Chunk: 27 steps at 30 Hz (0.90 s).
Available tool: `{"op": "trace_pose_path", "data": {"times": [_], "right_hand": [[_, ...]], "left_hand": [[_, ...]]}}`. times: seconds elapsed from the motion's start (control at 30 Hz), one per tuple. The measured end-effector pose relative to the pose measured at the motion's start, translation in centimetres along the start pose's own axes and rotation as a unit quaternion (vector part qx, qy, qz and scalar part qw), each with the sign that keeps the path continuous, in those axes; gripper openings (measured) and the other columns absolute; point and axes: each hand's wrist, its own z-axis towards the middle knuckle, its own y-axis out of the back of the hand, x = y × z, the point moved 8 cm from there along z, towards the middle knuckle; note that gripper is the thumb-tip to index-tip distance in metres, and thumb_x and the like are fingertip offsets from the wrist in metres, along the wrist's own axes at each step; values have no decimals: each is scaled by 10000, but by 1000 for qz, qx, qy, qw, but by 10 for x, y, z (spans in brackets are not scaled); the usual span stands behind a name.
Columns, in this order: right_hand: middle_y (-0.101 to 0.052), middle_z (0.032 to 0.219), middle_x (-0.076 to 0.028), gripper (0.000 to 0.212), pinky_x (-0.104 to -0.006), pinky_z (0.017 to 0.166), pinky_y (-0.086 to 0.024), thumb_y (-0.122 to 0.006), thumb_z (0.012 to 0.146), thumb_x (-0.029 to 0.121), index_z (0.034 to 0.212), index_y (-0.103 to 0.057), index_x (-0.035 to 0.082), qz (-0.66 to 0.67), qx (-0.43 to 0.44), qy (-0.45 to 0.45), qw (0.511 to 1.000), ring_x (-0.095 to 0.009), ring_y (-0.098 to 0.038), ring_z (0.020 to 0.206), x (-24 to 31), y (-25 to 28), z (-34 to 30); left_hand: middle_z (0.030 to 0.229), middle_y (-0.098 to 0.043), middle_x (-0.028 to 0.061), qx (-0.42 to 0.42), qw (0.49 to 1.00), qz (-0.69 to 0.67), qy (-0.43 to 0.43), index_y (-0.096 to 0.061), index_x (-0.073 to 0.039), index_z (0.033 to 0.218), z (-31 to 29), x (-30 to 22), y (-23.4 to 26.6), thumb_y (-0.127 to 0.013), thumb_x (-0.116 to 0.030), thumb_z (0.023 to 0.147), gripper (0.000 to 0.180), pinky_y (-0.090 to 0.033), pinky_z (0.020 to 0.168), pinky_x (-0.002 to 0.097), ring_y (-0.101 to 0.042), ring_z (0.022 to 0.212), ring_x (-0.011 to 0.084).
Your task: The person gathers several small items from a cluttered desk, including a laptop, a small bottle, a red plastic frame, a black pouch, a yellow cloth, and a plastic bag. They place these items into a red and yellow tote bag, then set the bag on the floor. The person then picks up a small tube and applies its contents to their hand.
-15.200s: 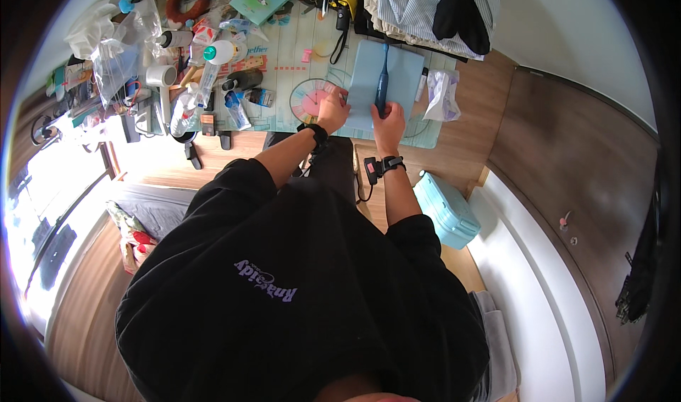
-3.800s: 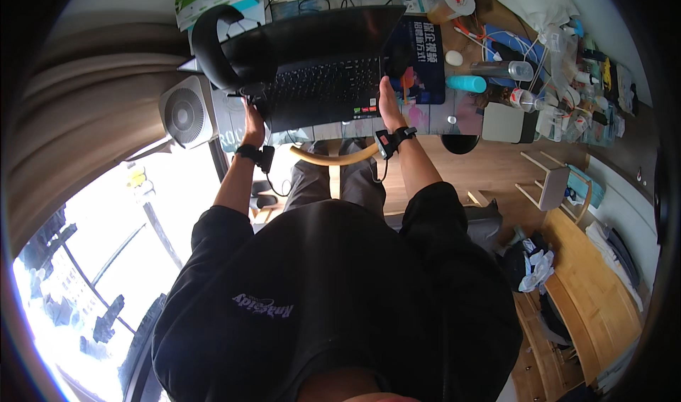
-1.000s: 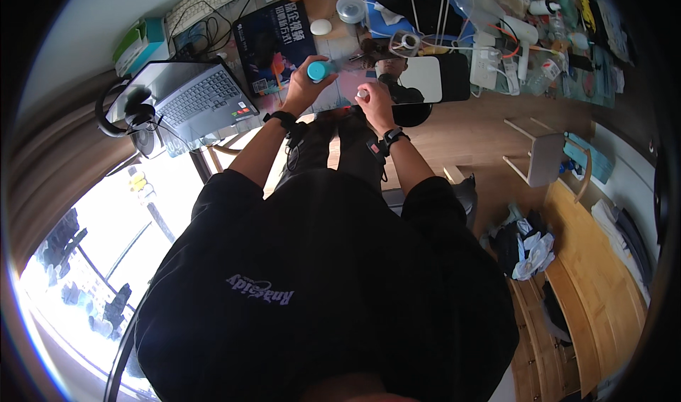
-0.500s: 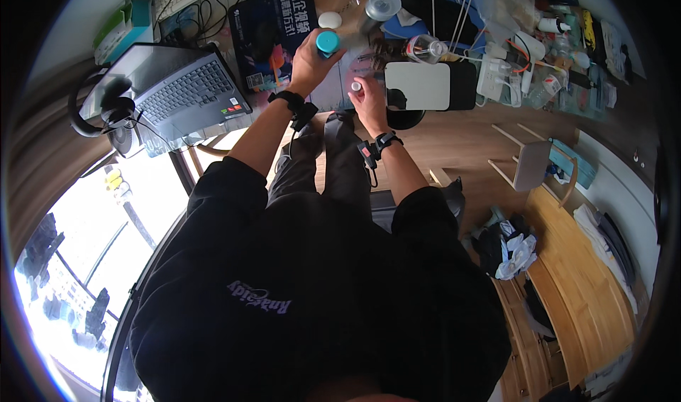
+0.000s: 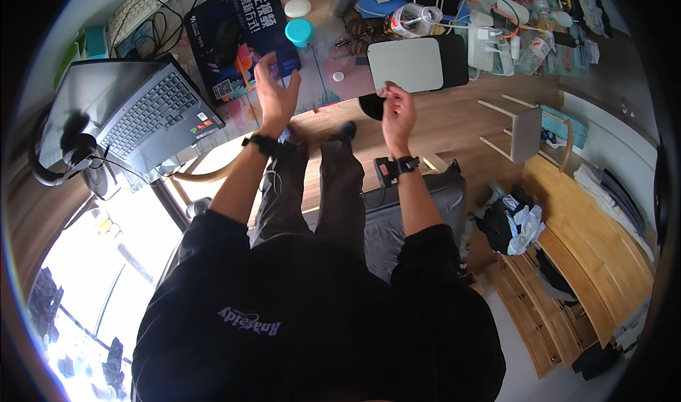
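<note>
From my remote station I count two bare hands, each wearing one black strap at the wrist. The left grip is spread wide, thumb well apart from the fingers, and has hold of nothing. It is over the right-hand part of one dark blue printed rectangular mat; I cannot tell whether it touches. The right grip has its fingers bent and drawn close together at the near edge of one light grey rounded rectangular panel. I cannot tell whether it touches that edge or has hold of anything.

Between the two hands, one small round white cap-like piece lies on the bench, well apart from both. One container with a round turquoise lid stands at the right edge of the mat, beyond the left grip. One flat oval white object is near it.

The grey panel overlaps one black slab. Just behind the panel I record one clear plastic bottle with a red label. At the left I note one unfolded dark grey laptop and one pair of black headphones.
</note>
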Motion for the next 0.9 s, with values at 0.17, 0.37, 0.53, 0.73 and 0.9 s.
{"op": "trace_pose_path", "data": {"times": [0.17, 0.37, 0.53, 0.73, 0.9], "right_hand": [[-640, 753, -20, 94, -242, 590, -458, -653, 994, 46, 1073, -704, 44, -104, 97, -35, 989, -87, -564, 643, -35, 17, -22], [-690, 776, -97, 123, -290, 637, -515, -662, 976, 71, 1084, -692, 22, -93, 327, -77, 937, -154, -667, 673, -130, -27, -84], [-746, 864, -91, 140, -285, 683, -543, -663, 1001, 111, 1115, -696, 36, -52, 320, -165, 932, -151, -702, 749, -249, -31, -131], [-740, 978, -31, 129, -238, 766, -531, -626, 1045, 73, 1156, -683, 39, -5, 316, -272, 909, -83, -671, 856, -357, 0, -184], [-719, 1092, -59, 171, -258, 895, -528, -603, 1064, 64, 1222, -655, 25, 70, 265, -299, 914, -123, -668, 1001, -389, 36, -187]], "left_hand": [[977, -652, 133, 80, 982, 90, -142, -660, -32, 1045, -84, 12, 1, -720, -2, 822, 233, -537, 765, 380, -647, 869, 296], [1017, -678, 108, 349, 920, 119, -133, -670, -74, 1044, -203, 125, -89, -719, -103, 848, 203, -575, 792, 438, -688, 929, 338], [1119, -713, 193, 392, 898, 142, 143, -630, -67, 1206, -237, 340, -177, -721, -236, 875, 383, -576, 881, 453, -714, 1003, 362], [1335, -615, 261, 414, 858, 262, 158, -637, -145, 1288, -244, 516, -312, -764, -367, 821, 533, -476, 1066, 554, -565, 1271, 449], [1693, -213, 276, 404, 841, 310, 180, -605, -321, 1431, -231, 593, -374, -760, -475, 809, 659, -291, 1207, 638, -220, 1536, 517]]}}
